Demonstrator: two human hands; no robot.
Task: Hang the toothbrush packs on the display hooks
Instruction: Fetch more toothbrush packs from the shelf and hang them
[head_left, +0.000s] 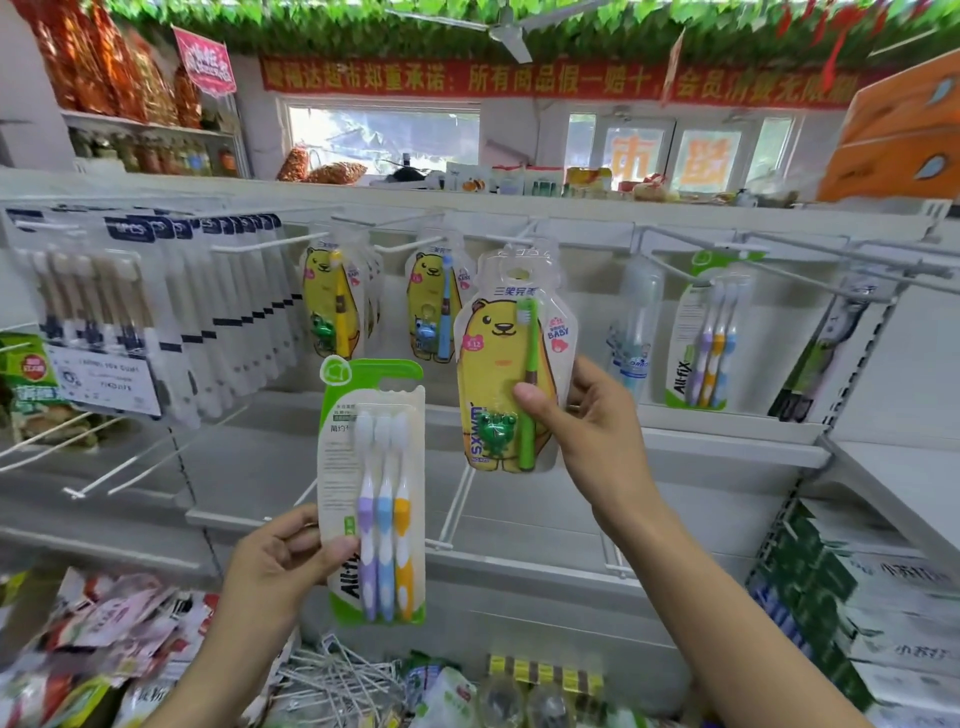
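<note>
Already several packs hang above, yet the right hand grips a bear pack and the left hand a three-brush pack, both unhung.

White shelving in shop; bright windows behind; red banner, green foliage overhead.

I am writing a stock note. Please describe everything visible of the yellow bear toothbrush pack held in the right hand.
The yellow bear-printed clear plastic toothbrush pack holds one green toothbrush and a green frog toy. "BABY" is printed in pink, and a hang hole is cut at its top. It is upright before the hooks, not hung. The right hand pinches its lower right edge, thumb in front.
</note>
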